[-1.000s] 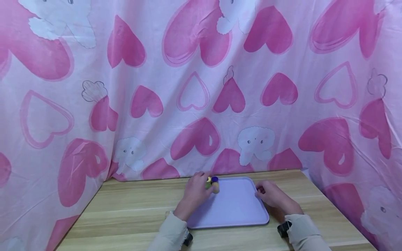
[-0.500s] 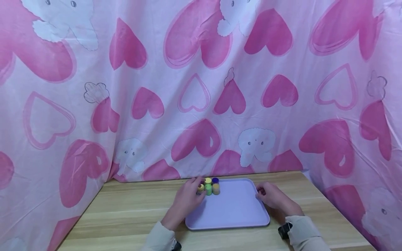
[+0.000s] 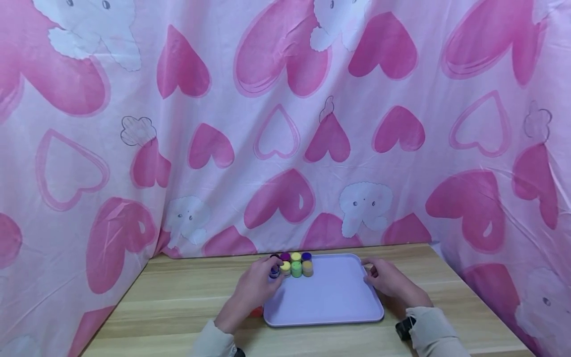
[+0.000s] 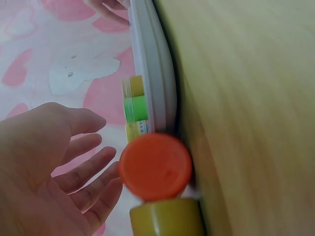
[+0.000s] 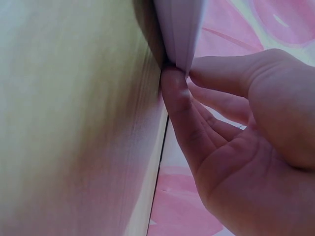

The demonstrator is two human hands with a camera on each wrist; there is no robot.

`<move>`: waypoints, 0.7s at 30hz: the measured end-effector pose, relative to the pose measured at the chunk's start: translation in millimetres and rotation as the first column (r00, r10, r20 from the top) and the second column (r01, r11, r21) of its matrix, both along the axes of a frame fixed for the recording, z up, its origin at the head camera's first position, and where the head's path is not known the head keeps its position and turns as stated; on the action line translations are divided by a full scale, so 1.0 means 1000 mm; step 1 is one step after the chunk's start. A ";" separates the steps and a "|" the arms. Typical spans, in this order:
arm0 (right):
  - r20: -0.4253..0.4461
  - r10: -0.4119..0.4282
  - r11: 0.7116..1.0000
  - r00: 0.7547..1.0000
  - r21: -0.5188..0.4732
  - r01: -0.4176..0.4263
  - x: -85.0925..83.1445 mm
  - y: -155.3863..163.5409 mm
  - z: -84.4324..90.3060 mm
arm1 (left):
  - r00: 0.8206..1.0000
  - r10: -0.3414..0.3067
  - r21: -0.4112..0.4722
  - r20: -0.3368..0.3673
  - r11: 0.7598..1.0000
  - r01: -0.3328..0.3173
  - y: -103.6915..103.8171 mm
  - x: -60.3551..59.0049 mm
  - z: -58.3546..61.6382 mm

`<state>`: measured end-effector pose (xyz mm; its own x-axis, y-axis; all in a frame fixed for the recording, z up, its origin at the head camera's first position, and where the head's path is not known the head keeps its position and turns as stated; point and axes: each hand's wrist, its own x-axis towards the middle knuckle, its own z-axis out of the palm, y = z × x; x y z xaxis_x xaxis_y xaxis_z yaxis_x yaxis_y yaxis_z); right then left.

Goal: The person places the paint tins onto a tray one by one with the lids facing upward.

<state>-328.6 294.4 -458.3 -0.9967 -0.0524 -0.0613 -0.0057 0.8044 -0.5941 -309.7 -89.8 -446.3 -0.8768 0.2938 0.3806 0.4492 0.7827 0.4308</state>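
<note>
Small lidded jars stand in two rows at the far left corner of the lavender tray point(image 3: 330, 297). A tan-lidded jar point(image 3: 308, 269), a green jar point(image 3: 296, 269) and a yellow jar point(image 3: 285, 269) are in the near row. My left hand point(image 3: 254, 287) is at the tray's left end beside a dark blue jar point(image 3: 274, 271), partly covering it. In the left wrist view its fingers are spread and relaxed, with nothing held. My right hand point(image 3: 392, 281) pinches the tray's right edge, thumb above and a finger beneath.
An orange-red lidded jar point(image 4: 155, 166) and an olive-yellow jar point(image 4: 167, 219) are outside the tray, by its left end. Beneath lies a wooden table point(image 3: 178, 307). A pink heart-patterned curtain point(image 3: 276, 139) hangs behind and at both sides.
My left hand has moved leftward across the jars, uncovering several of them on the tray, and the orange-red jar beside it has come into view. My right hand stays at the tray edge.
</note>
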 end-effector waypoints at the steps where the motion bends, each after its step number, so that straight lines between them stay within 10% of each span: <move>1: -0.001 0.001 1.000 1.000 -0.002 -0.001 0.000 0.000 0.000 | 1.000 0.004 0.005 0.015 1.000 -0.004 -0.002 0.001 0.001; 21: 0.000 0.033 0.999 0.999 -0.014 -0.033 -0.002 0.000 -0.001 | 0.978 -0.070 0.081 0.198 0.995 0.055 -0.052 0.012 0.001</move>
<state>-330.8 294.0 -459.1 -0.9944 -0.0862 -0.0605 -0.0321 0.7954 -0.6052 -298.0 -142.0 -445.5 -0.9183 0.3279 0.2220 0.3950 0.7179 0.5733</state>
